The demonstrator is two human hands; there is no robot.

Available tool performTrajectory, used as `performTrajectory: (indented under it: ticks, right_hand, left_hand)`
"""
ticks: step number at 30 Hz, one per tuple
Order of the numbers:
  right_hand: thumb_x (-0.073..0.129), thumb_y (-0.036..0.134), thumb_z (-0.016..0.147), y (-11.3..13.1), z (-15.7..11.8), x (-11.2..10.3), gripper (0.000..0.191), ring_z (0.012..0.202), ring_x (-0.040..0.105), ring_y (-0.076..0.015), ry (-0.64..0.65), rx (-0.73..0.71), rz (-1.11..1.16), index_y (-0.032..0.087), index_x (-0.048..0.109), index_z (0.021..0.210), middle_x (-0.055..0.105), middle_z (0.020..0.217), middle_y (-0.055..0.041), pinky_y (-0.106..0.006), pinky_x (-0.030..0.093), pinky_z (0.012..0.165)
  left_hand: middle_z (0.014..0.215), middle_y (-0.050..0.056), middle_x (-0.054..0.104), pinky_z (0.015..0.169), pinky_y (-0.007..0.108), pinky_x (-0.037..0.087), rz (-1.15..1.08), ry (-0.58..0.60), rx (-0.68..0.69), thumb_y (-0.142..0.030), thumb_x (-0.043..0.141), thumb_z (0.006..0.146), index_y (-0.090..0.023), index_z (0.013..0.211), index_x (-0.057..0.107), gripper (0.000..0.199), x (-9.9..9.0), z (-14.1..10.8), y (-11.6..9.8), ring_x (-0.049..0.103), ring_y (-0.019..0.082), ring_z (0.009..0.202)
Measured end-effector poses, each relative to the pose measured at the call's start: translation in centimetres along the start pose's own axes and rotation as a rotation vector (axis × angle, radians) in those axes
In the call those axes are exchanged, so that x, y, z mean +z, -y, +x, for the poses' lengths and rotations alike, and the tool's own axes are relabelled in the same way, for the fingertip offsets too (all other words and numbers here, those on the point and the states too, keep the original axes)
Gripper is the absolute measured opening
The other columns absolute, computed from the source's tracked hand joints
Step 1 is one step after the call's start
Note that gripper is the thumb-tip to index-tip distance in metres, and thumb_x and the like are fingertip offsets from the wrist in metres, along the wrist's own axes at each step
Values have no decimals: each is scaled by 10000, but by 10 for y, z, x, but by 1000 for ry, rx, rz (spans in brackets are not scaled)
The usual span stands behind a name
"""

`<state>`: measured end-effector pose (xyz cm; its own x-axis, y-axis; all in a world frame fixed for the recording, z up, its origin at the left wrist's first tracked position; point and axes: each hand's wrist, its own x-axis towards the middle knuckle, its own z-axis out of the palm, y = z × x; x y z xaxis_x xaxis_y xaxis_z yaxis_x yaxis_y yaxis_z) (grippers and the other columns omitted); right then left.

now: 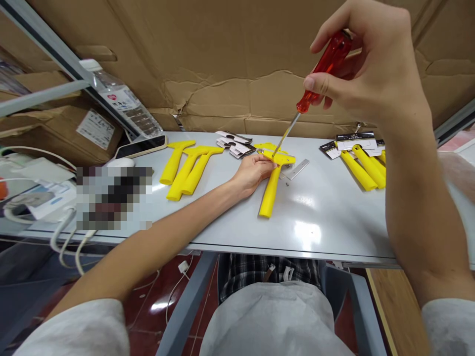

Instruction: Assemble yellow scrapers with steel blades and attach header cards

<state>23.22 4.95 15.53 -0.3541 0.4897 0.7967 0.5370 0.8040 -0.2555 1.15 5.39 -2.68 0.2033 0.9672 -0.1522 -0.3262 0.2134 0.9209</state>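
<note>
My right hand (371, 74) is raised, its fingers wrapped round the red handle of a screwdriver (305, 101). The shaft slants down to the left, and its tip meets the head of a yellow scraper (270, 193). My left hand (252, 175) grips that scraper's head from the left, its handle pointing toward me on the table. Just right of the head lies a flat metal blade (298, 169), with a tiny screw (287, 184) near it. Another yellow piece (265, 147) shows partly behind the head.
Several yellow scraper handles (178, 165) lie left on the grey table (230, 232). More yellow scrapers (358, 170) with black-and-white cards (356, 142) are at right. Other cards (235, 143) lie at the back. A phone (141, 147), plastic bottle (126, 104) and white cables (69, 227) are left.
</note>
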Motion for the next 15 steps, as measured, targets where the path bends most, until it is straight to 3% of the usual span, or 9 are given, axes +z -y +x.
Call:
performTrajectory:
  ticks: [7, 9, 12, 15]
  right_hand:
    - [853, 127, 718, -1, 3, 1, 320, 742, 618, -87, -26, -6, -33, 170, 757, 1021, 662, 846, 64, -235, 499, 690]
    - [860, 149, 717, -1, 3, 0, 310, 740, 608, -93, -24, 8, -62, 164, 767, 1012, 682, 845, 57, -268, 538, 772]
    - [891, 193, 707, 2, 3, -2, 304, 754, 596, -106, -12, 46, -106, 158, 785, 990, 691, 846, 44, -442, 575, 1015]
    - [913, 196, 681, 6, 3, -4, 295, 734, 577, -103, -12, 75, -125, 157, 792, 947, 657, 788, 56, -598, 488, 1167]
  left_hand:
    - [884, 114, 793, 974, 422, 591, 20, 17, 10, -76, 888, 710, -127, 847, 756, 197, 0, 0, 0, 750, 226, 861]
    - [886, 107, 791, 979, 428, 590, 25, 22, 13, -87, 898, 702, -138, 849, 745, 217, -1, 0, 1, 752, 230, 875]
    - [882, 96, 792, 985, 440, 589, 29, 17, 15, -97, 918, 687, -153, 845, 735, 249, -1, 0, 2, 756, 237, 885]
    - [885, 104, 797, 993, 442, 588, 27, -6, 14, -88, 923, 680, -148, 842, 739, 252, -1, 0, 2, 761, 243, 885]
